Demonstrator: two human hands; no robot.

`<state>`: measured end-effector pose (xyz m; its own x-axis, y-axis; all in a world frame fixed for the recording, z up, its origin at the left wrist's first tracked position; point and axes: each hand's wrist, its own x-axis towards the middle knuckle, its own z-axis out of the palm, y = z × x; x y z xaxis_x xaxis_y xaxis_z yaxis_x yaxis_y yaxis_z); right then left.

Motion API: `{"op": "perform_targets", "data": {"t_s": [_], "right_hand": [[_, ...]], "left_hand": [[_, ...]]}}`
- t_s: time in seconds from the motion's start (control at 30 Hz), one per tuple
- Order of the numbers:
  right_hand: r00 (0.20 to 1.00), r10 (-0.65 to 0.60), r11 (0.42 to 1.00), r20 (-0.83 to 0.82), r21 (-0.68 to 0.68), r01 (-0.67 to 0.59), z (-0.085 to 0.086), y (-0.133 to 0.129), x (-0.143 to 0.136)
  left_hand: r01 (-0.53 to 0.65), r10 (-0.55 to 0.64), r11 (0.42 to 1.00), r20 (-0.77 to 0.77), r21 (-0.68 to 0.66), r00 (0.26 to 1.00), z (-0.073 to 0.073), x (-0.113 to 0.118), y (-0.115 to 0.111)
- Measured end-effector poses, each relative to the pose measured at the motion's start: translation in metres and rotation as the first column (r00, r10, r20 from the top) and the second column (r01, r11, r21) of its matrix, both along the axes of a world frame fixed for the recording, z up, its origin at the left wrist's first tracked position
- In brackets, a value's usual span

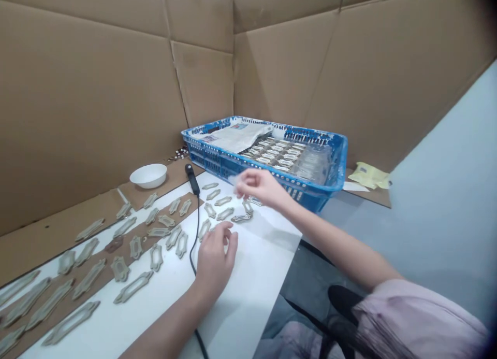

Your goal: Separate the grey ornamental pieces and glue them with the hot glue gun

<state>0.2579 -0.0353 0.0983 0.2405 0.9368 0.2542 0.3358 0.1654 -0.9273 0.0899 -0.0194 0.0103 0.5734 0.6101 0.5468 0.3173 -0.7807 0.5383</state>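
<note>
My right hand [259, 187] is raised over the back of the white table, near the front wall of a blue plastic crate [217, 164]. Its thumb and fingers are pinched on a small translucent piece [235, 181], too blurred to identify. Lower down, my left hand [216, 253] rests above the tabletop with fingers curved and the thumb apart; nothing shows in it. Just beyond its fingertips lies a metal label frame [204, 228]. Between the hands are darker label frames [243, 218], and many pale ones [134, 287] spread out to the left.
Newspaper [233, 137] and rows of metal frames [277, 154] fill the crate, with clear plastic [312, 164] at its right. A white bowl [148, 176] and a black corded device [192, 180] stand left. Cardboard walls [97, 89] enclose the back. A yellow packet [370, 175] lies right.
</note>
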Motion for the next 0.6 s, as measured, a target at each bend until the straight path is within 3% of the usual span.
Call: {"op": "perform_targets", "data": {"t_s": [0.1, 0.17, 0.27, 0.37, 0.47, 0.6], "right_hand": [[0.983, 0.042, 0.997, -0.176, -0.059, -0.053, -0.034, -0.026, -0.005], [0.964, 0.079, 0.991, -0.255, -0.083, -0.103, -0.053, -0.038, -0.013], [0.919, 0.160, 0.962, -0.361, -0.149, -0.227, -0.072, -0.049, -0.022], [0.893, 0.189, 0.947, -0.408, -0.164, -0.276, -0.081, -0.056, -0.023], [0.916, 0.209, 0.943, -0.344, -0.176, -0.281, -0.083, -0.062, -0.016], [0.982, 0.189, 0.970, -0.018, -0.151, -0.189, -0.081, -0.065, -0.005]], "left_hand": [[-0.006, 0.020, 0.936, 0.035, -0.351, 0.999, 0.004, 0.001, -0.009], [0.053, -0.020, 0.873, 0.072, -0.485, 0.997, 0.005, 0.002, -0.016], [0.086, -0.062, 0.836, 0.064, -0.542, 0.996, 0.006, 0.004, -0.024], [0.028, -0.042, 0.830, -0.014, -0.558, 0.999, 0.007, 0.006, -0.027], [-0.007, -0.025, 0.820, -0.048, -0.572, 0.999, 0.007, 0.010, -0.028], [0.023, -0.067, 0.782, -0.047, -0.622, 0.997, 0.010, 0.020, -0.024]]}}
